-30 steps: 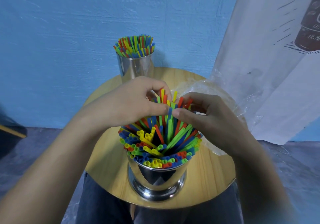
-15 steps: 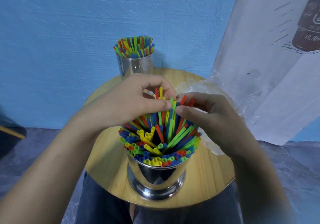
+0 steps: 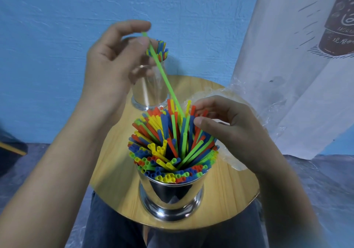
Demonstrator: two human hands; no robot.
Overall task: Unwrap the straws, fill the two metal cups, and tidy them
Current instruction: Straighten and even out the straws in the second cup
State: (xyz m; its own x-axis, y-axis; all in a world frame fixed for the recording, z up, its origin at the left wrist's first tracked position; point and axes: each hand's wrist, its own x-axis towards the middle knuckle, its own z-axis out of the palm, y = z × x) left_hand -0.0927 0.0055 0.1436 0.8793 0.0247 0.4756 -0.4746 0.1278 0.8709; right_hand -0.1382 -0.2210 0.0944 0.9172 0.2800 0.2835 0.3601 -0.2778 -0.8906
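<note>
Head view. I am pinching the upper end of a single green straw (image 3: 162,73) between the thumb and forefinger of my left hand (image 3: 113,63), the other fingers curled loosely; the straw is slanting down and to the right, its lower end standing among the coloured straws (image 3: 172,142) of the near metal cup (image 3: 172,196). My right hand (image 3: 233,132) is hovering half open at the right edge of that bundle, fingertips (image 3: 199,121) touching the red and yellow tips, with nothing gripped. The near cup is standing below and between my hands on the round wooden table (image 3: 226,188), packed full, its straws fanning outward. The far metal cup (image 3: 149,86) is sitting just beyond my left hand, partly hidden by it, its own straw tips (image 3: 160,49) showing beside my thumb. Crumpled clear plastic wrap (image 3: 231,157) is lying on the table under and behind my right hand.
</note>
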